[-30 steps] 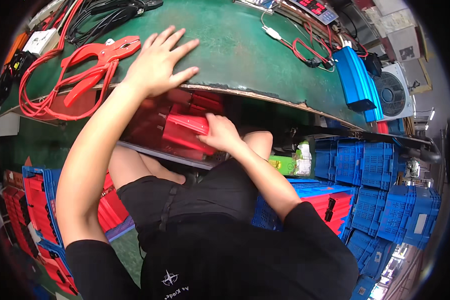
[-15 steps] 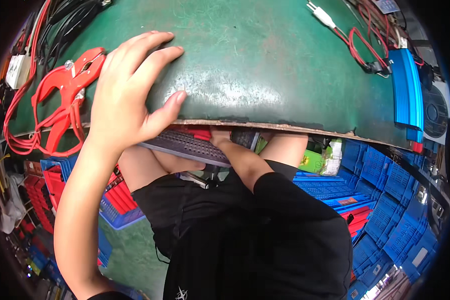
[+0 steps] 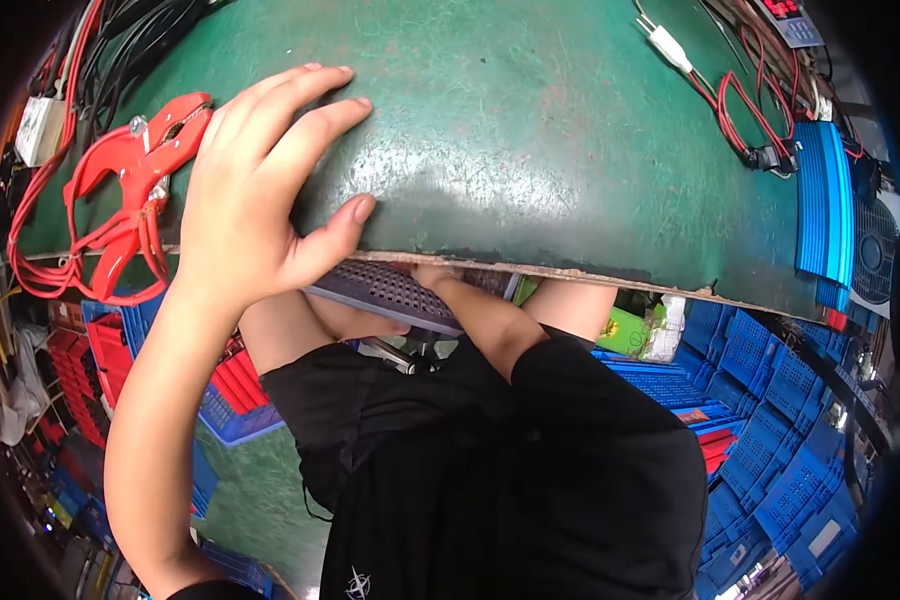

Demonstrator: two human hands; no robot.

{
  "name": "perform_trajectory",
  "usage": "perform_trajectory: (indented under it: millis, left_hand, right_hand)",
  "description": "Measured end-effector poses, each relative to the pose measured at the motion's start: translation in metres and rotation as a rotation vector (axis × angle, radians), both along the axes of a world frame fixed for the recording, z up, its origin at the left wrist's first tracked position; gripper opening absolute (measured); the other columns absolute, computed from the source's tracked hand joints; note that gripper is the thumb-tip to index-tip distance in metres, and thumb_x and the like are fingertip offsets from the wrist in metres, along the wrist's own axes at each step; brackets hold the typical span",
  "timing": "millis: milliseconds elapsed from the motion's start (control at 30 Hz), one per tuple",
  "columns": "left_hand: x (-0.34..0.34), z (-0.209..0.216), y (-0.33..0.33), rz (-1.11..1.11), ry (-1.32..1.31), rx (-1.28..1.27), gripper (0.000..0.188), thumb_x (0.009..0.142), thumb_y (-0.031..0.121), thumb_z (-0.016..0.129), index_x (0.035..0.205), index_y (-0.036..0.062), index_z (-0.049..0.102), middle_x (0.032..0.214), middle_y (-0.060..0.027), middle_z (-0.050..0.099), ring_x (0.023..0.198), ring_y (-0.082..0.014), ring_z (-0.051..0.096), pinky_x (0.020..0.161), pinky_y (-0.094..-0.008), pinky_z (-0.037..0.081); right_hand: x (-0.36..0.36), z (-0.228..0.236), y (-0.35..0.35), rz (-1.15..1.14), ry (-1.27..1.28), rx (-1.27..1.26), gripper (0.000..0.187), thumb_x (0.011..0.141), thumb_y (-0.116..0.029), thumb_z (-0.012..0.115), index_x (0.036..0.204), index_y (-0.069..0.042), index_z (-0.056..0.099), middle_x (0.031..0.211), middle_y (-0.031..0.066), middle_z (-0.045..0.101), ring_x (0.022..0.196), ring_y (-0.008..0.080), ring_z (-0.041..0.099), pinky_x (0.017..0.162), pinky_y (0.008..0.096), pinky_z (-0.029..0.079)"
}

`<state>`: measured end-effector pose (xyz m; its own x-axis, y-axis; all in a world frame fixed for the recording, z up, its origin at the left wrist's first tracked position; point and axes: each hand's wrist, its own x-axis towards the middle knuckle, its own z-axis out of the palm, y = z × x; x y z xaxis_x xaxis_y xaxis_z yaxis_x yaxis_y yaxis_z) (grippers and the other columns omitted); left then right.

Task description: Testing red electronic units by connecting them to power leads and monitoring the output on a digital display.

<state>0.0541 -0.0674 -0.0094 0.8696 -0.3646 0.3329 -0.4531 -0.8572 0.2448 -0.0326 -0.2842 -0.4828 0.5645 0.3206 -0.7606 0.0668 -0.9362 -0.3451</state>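
Note:
My left hand [image 3: 260, 190] rests on the green tabletop [image 3: 490, 130] near its front edge, fingers spread and holding nothing. Just left of it lies a red spring clamp [image 3: 135, 200] with red cable looped about it. My right hand [image 3: 437, 274] reaches under the table's front edge, over a dark grey perforated plastic basket [image 3: 385, 292] at my lap. The table edge hides its fingers, so I cannot see what they touch.
A white plug [image 3: 667, 47] on red and black wire lies at the far right, by a blue finned metal case [image 3: 823, 200]. Black cables [image 3: 140, 50] are bundled far left. Blue crates [image 3: 770, 440] stack right of my legs. A blue crate with red parts [image 3: 240, 385] sits left.
The view has shifted slightly, so things on the right appear farther right. My right hand has drawn slightly left, and red in the basket beside it is now mostly hidden. My left hand stays put.

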Motion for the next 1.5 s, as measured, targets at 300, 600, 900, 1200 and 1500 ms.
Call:
perform_trajectory:
  millis: [300, 600, 900, 1200, 1500]
  left_hand:
    - [0.016, -0.012, -0.015, -0.082, -0.329, -0.188, 0.045, 0.082, 0.041, 0.069, 0.109, 0.0055, 0.066, 0.118, -0.0136, 0.063, 0.113, -0.0337, 0.058, 0.097, -0.0454, 0.045]
    - [-0.025, -0.045, 0.009, 0.204, -0.368, -0.081, 0.025, 0.079, 0.033, 0.068, 0.083, 0.0081, 0.068, 0.087, -0.0108, 0.067, 0.083, -0.0292, 0.066, 0.078, -0.0421, 0.053]
    - [-0.227, -0.155, -0.018, 0.301, -0.377, -0.64, 0.037, 0.077, 0.022, 0.07, 0.112, 0.0108, 0.067, 0.127, -0.0131, 0.061, 0.126, -0.0335, 0.053, 0.099, -0.0492, 0.044]
    - [-0.537, -0.434, 0.142, 1.707, 0.776, -0.442, 0.042, 0.085, 0.034, 0.064, 0.112, 0.0019, 0.066, 0.11, -0.0232, 0.068, 0.103, -0.0381, 0.067, 0.089, -0.0474, 0.055]
    - [-0.575, -0.507, 0.13, 1.834, 1.033, -0.865, 0.055, 0.086, 0.035, 0.067, 0.128, 0.0018, 0.058, 0.144, -0.0263, 0.047, 0.129, -0.0384, 0.052, 0.107, -0.0435, 0.046]
  right_hand:
    - [0.046, -0.033, -0.043, -0.074, 0.244, 0.343, 0.043, 0.09, -0.041, 0.051, 0.113, -0.01, 0.071, 0.125, 0.0206, 0.064, 0.121, 0.0332, 0.059, 0.103, 0.0393, 0.045]
    - [0.115, 0.264, -0.007, -1.123, 0.843, 1.925, 0.054, 0.093, -0.027, 0.044, 0.14, 0.0, 0.048, 0.146, 0.0147, 0.05, 0.137, 0.027, 0.045, 0.119, 0.0447, 0.027]
    - [0.163, 0.355, -0.151, -1.062, 0.548, 2.346, 0.064, 0.098, -0.042, 0.037, 0.145, 0.002, 0.043, 0.156, 0.019, 0.037, 0.144, 0.0407, 0.028, 0.117, 0.0629, 0.017]
    - [0.237, 0.336, -0.156, -1.298, 0.137, 2.035, 0.06, 0.101, -0.041, 0.033, 0.144, -0.001, 0.047, 0.155, 0.0167, 0.039, 0.143, 0.0408, 0.033, 0.113, 0.0649, 0.027]
    - [0.241, 0.38, -0.157, -1.505, 0.026, 2.103, 0.065, 0.1, -0.048, 0.033, 0.151, -0.008, 0.04, 0.161, 0.0066, 0.032, 0.149, 0.0374, 0.021, 0.115, 0.0686, 0.014]
